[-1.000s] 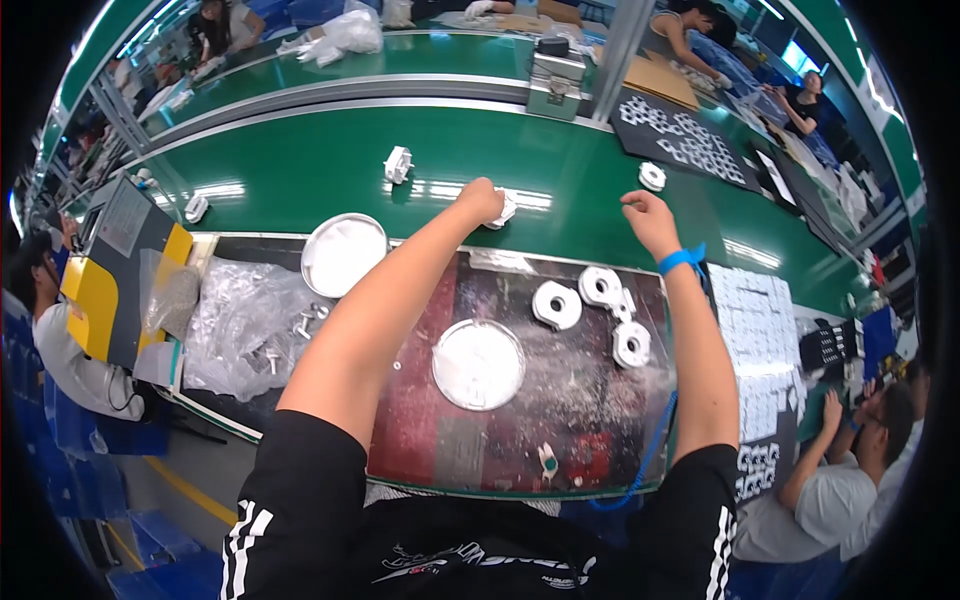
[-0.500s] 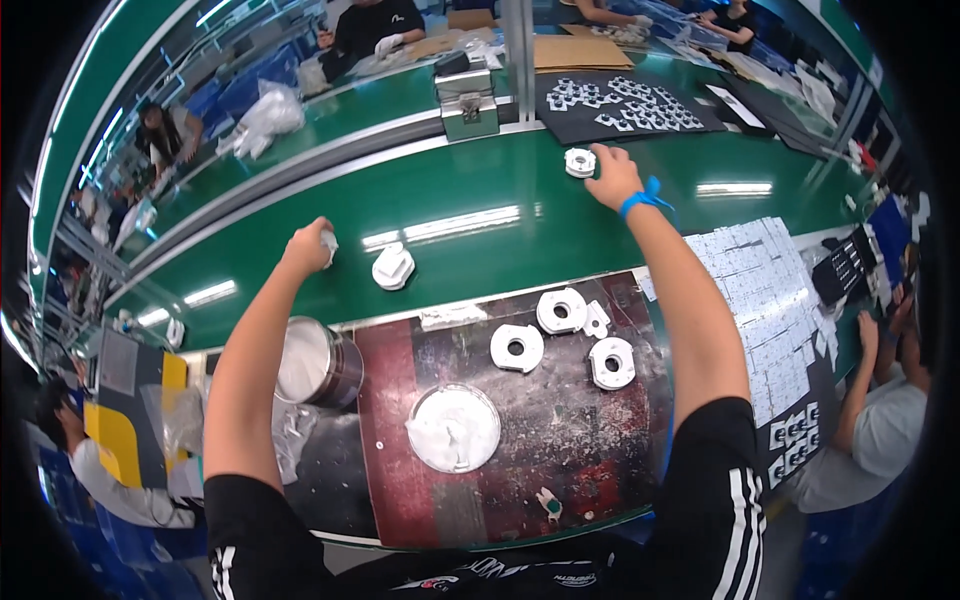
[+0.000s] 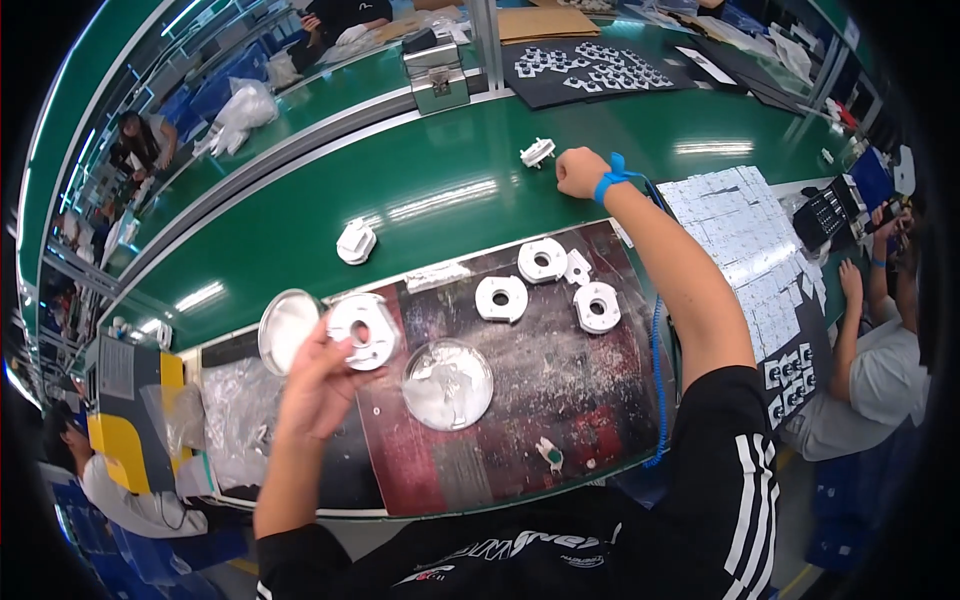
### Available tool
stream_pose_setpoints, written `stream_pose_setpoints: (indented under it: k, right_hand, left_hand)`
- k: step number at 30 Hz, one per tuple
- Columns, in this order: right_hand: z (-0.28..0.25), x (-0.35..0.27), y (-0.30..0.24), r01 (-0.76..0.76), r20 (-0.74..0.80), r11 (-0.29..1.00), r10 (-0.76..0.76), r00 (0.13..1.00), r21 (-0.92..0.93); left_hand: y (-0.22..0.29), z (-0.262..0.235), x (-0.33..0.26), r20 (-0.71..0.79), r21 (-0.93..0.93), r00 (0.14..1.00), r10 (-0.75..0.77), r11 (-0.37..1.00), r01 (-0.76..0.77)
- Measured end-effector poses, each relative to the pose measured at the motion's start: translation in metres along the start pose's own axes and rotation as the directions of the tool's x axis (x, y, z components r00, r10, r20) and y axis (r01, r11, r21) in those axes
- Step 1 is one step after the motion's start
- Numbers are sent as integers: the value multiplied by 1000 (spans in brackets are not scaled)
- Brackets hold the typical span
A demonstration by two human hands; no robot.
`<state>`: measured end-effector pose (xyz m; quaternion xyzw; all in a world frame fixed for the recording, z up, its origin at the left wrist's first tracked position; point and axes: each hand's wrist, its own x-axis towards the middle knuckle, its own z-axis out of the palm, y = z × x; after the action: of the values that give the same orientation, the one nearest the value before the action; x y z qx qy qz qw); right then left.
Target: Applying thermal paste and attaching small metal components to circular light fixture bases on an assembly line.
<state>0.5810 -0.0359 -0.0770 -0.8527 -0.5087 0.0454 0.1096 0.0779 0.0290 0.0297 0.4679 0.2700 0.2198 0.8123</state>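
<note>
My left hand (image 3: 318, 380) grips a white round plastic part with a central hole (image 3: 362, 332), slightly blurred, held above the left side of the dark work board. Out over the green belt, my right hand (image 3: 584, 173) has its fingers curled in and wears a blue wrist strap. Just left of its knuckles a small white plastic part (image 3: 538, 152) sits tilted, with a narrow gap between. Another white part (image 3: 356, 242) rests on the belt to the left. Three white ring-shaped parts, one of them the nearest (image 3: 501, 299), and a small white bracket (image 3: 577, 266) lie on the board.
A round dish of white grease-like paste (image 3: 448, 386) is on the board, with a metal tin (image 3: 288, 330) beyond my left hand. White sheets (image 3: 735, 240) cover the right side. A blue coiled cord (image 3: 657, 390) hangs near my right arm. Co-workers sit at both sides.
My left hand has come back from the belt to above the board, now showing the ring-shaped part. My right hand has curled its fingers, and the small part beside it has tipped.
</note>
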Motion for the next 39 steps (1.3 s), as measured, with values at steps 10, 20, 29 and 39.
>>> stream_pose_setpoints:
  k: [10,20,29,39]
  right_hand:
    - [26,-2,-69,228,-304,917,-126,944,327]
    - [31,0,-116,144,-149,990,-143,979,0]
    - [-28,-140,-19,111,171,977,-143,975,182]
    - [-22,-432,-218,-142,136,-63,-101,986,988]
  left_hand:
    - [-133,38,-111,109,-583,988,-109,798,152]
    - [-137,25,-148,-18,-668,996,-91,742,56]
    - [-154,36,-125,92,-514,987,-132,842,160]
    - [-207,115,-113,69,-283,990,121,954,-96]
